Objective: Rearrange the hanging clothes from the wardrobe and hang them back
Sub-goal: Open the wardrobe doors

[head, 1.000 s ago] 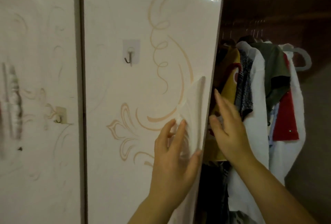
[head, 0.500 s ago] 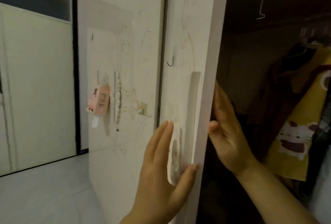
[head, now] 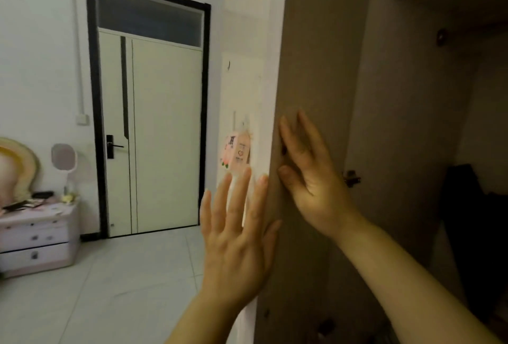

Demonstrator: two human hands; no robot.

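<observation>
The wardrobe door [head: 313, 69] stands swung wide, its brown inner face toward me and its white edge to the left. My right hand [head: 308, 176] presses flat on that inner face, fingers straight. My left hand [head: 237, 233] is spread open at the door's outer edge, its thumb against the edge. Inside the wardrobe only a dark garment [head: 472, 233] shows at the far right; the other hanging clothes are out of view.
A pink tag [head: 236, 152] hangs on the wardrobe front beyond the door edge. A white room door [head: 154, 135] with a black frame is at the back. A pink drawer unit [head: 38, 236] with a mirror and small items stands at left. Tiled floor lies between.
The wardrobe door has swung wide open, from showing its patterned front to showing its inner face. My view turned left, so the hanging clothes left the frame. Both hands stayed on the door.
</observation>
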